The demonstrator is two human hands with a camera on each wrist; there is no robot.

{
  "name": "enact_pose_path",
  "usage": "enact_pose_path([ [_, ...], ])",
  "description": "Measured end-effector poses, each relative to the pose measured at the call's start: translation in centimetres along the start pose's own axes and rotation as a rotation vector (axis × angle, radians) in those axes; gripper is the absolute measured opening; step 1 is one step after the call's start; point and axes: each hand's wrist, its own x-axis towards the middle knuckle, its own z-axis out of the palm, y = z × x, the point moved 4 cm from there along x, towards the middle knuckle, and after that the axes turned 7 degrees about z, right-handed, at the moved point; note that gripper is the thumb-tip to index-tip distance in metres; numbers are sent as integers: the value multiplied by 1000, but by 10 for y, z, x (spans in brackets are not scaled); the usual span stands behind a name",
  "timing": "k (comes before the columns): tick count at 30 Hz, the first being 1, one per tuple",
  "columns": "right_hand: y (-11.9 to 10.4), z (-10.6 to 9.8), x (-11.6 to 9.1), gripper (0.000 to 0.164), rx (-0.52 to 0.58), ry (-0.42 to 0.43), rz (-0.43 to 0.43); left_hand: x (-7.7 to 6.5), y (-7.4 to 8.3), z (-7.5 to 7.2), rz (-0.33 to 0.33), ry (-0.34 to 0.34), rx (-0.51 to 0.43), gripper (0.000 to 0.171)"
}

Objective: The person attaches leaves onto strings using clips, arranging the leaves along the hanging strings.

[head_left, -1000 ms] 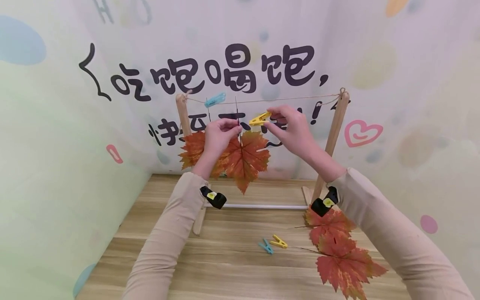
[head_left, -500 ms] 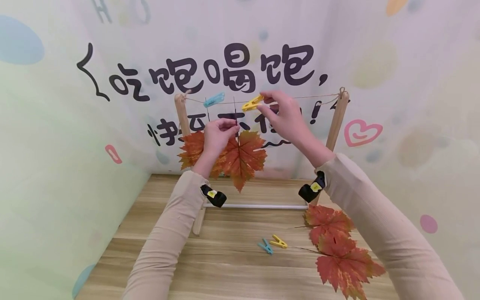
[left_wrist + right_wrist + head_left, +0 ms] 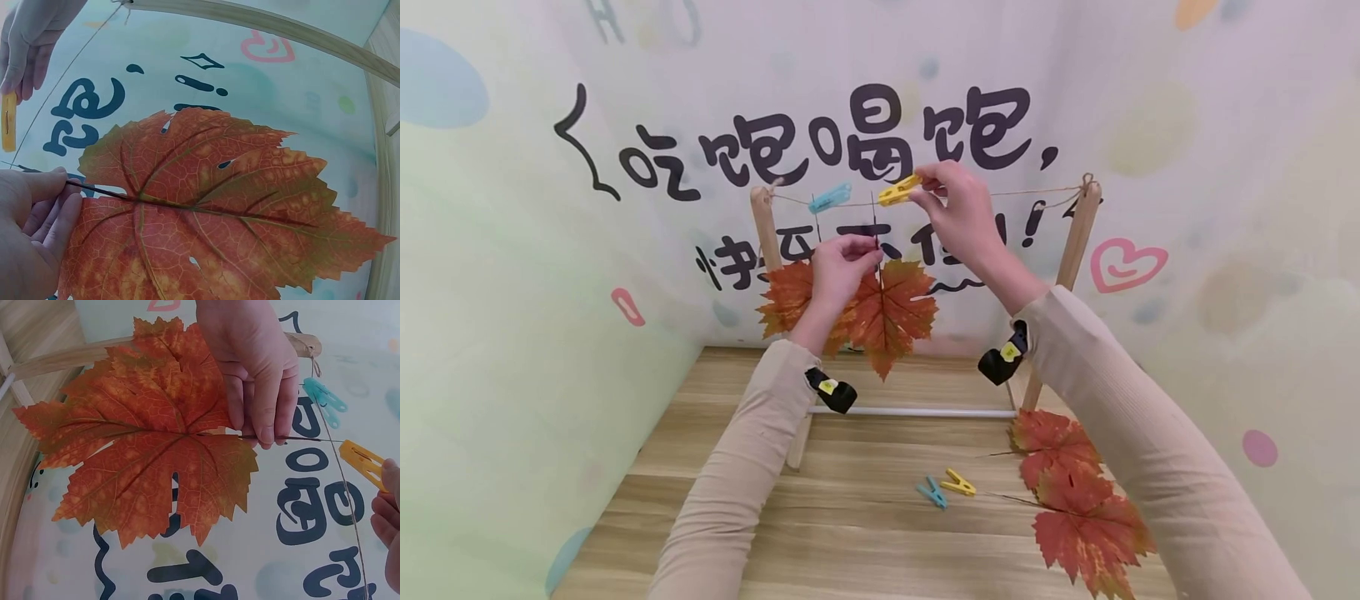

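My left hand (image 3: 841, 271) pinches the dark stem of an orange-red artificial maple leaf (image 3: 895, 321). The leaf hangs below the fingers, and the stem's thin tip points up to the twine (image 3: 1026, 192). Thumb and fingers of my right hand (image 3: 961, 210) hold a yellow clothespin (image 3: 897, 191) by its handle end. In the right wrist view, the nose of the yellow clothespin (image 3: 362, 459) is right at the twine and stem tip. A blue clothespin (image 3: 830, 198) sits on the twine to the left, above a second leaf (image 3: 784, 292) partly hidden by my left hand.
Two wooden posts (image 3: 1069, 250) carry the twine, with a white rod (image 3: 925, 412) low between them. On the wooden table (image 3: 865, 533) lie a blue clothespin (image 3: 932, 492), a yellow clothespin (image 3: 958, 482) and red leaves (image 3: 1086, 525) at the right. A printed backdrop stands behind.
My right hand has moved up and left, bringing the yellow clothespin from beside the stem to twine height. My left hand keeps its grip on the stem at almost the same place.
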Motion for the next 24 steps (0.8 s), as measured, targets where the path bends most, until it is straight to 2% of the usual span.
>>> enact_pose_path([
  [9,-1,1,8,19,-53,21,22,1,-1,3,14,-3,11,20],
  [24,-2,6,13,18,-76,-47,52,1,-7,5,6,-5,19,21],
])
